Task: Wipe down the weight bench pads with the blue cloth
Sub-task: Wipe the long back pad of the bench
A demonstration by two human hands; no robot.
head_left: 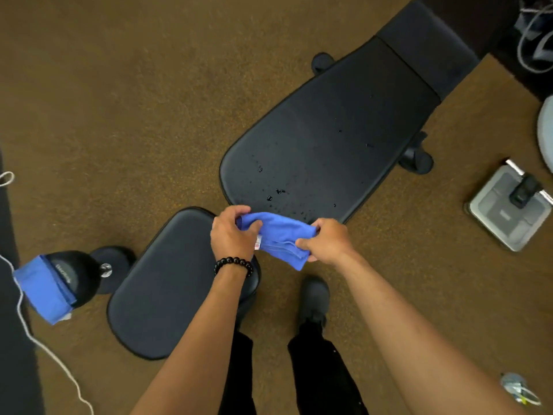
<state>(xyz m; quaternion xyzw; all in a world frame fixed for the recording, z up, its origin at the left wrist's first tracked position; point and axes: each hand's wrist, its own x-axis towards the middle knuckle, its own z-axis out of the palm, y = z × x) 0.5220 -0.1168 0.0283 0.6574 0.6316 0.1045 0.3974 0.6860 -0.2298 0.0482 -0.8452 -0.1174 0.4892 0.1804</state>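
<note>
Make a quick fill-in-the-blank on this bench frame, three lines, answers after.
1. Both hands hold a ____ cloth.
2. Droplets sit on the ____ of the two pads, the back pad.
3. The beaded bracelet is on the ____ wrist.
Answers: blue; larger; left

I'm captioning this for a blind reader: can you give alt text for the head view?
Both hands, left hand and right hand, hold a blue cloth over a black bench. The back pad is dotted with droplets; the seat pad lies nearer.
</note>
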